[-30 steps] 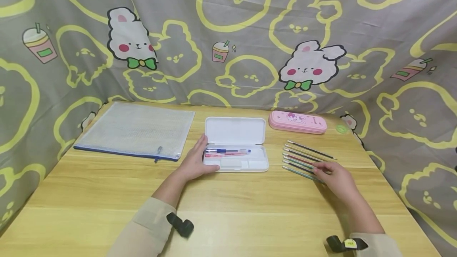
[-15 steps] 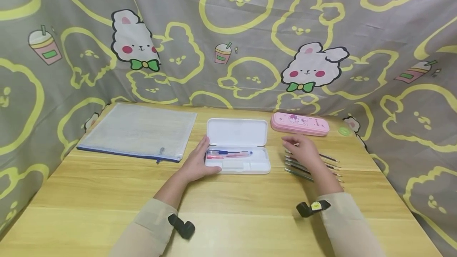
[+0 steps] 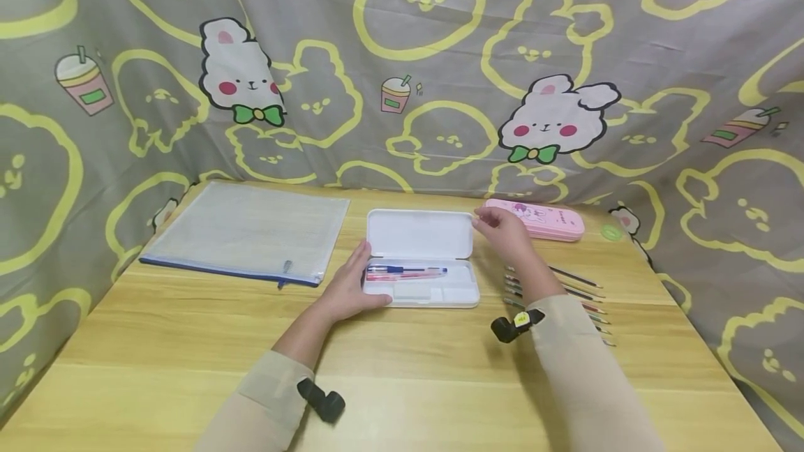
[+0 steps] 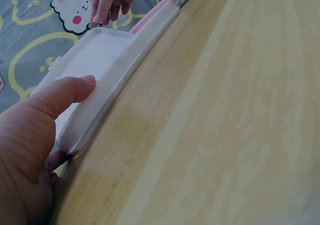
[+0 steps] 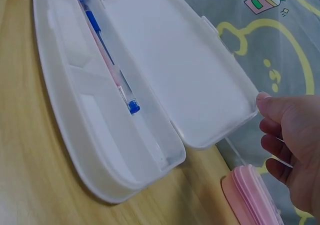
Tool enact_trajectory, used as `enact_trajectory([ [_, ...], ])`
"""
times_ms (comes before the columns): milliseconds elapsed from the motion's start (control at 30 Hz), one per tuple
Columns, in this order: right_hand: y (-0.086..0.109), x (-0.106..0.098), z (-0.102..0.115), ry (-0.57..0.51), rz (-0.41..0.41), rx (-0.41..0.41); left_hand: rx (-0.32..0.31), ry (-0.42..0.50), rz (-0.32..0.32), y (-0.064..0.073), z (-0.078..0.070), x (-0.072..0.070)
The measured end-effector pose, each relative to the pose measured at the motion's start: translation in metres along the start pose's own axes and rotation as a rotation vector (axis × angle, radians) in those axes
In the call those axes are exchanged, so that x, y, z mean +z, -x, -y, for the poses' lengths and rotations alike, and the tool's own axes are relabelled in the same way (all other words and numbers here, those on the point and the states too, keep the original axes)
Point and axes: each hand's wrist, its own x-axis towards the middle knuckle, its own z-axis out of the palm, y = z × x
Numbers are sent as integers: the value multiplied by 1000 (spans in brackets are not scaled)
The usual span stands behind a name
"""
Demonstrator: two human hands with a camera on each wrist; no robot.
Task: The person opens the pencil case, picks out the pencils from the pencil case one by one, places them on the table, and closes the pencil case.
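A white plastic pencil case (image 3: 461, 291) lies with its lid (image 3: 419, 232) raised. Inside are a pen with blue ends (image 5: 100, 32), a pink-tinted pen (image 3: 402, 275) and a white block (image 3: 411, 291), perhaps an eraser. My left hand (image 3: 348, 288) grips the case's left end, its thumb (image 4: 80, 87) over the front wall and the other fingers along the side. My right hand (image 3: 505, 232) holds the lid's upper right corner; the thumb (image 5: 267, 105) is on the edge and the other fingers are curled, the index fingertip partly hidden.
Several pencils (image 3: 574, 274) lie to the right, partly under my right forearm. A pink pencil case (image 3: 555, 223) stands behind them, beside a small green round item (image 3: 611, 231). To the left lies a mesh zip pouch (image 3: 251, 229). A patterned curtain (image 3: 440, 54) hangs behind the table (image 3: 402, 375).
My right hand has left the pencils, moving left and back to the corner of the white case's lid. My left hand has kept its hold on the case.
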Motion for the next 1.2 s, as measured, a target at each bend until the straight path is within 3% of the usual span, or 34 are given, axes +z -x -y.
enact_trajectory([
  [267, -10, 6, 2, -33, 16, 32, 6, -6, 4, 0, 0, -1],
  [533, -5, 5, -1, -60, -2, 26, 6, 59, -18, -1, 0, 0],
  [767, 10, 5, -5, -112, -22, 19, 14, 62, -27, 1, -1, 0],
  [1033, 36, 6, -7, -144, -107, -94, -3, 119, -25, 4, -2, 0],
  [1200, 54, 8, -11, -149, -116, -121, -7, 156, -16, 10, -4, -1],
])
